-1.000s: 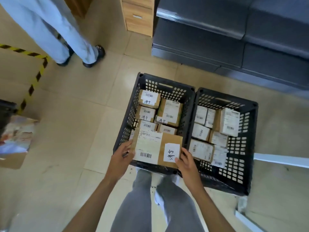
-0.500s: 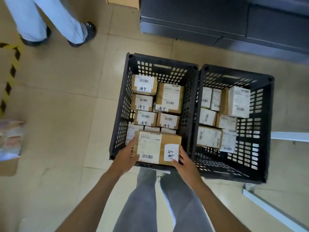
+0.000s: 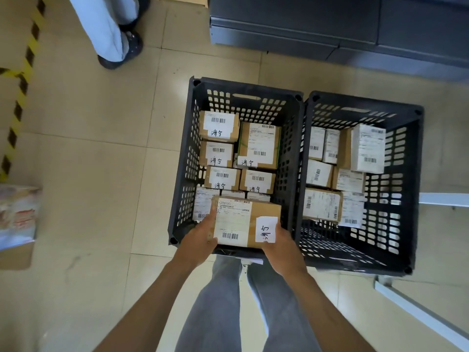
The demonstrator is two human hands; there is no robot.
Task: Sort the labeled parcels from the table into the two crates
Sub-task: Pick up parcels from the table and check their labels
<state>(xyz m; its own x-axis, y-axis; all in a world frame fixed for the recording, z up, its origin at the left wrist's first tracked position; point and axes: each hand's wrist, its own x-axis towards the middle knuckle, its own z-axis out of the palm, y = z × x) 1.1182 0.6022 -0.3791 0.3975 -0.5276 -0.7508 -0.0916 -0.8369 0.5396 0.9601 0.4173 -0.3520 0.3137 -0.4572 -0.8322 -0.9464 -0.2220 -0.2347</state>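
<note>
Over left crate (image 3: 182, 174), both hands (image 3: 200, 237) gripping parcel (image 3: 243, 222), stacked boxes (image 3: 220, 176) beneath

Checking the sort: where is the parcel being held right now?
Head view: the held parcel sits between the left hand and right hand, over the left crate's near edge.

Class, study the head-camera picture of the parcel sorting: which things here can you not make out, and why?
- Underside of the held parcel: hidden by the box itself.
- Fingertips of the left hand and right hand: tucked behind the parcel.
- Lower parcels in the left crate: covered by the upper ones.
- Small label print in the right crate: too small.
- Standing person: cut off by the top edge.
</note>
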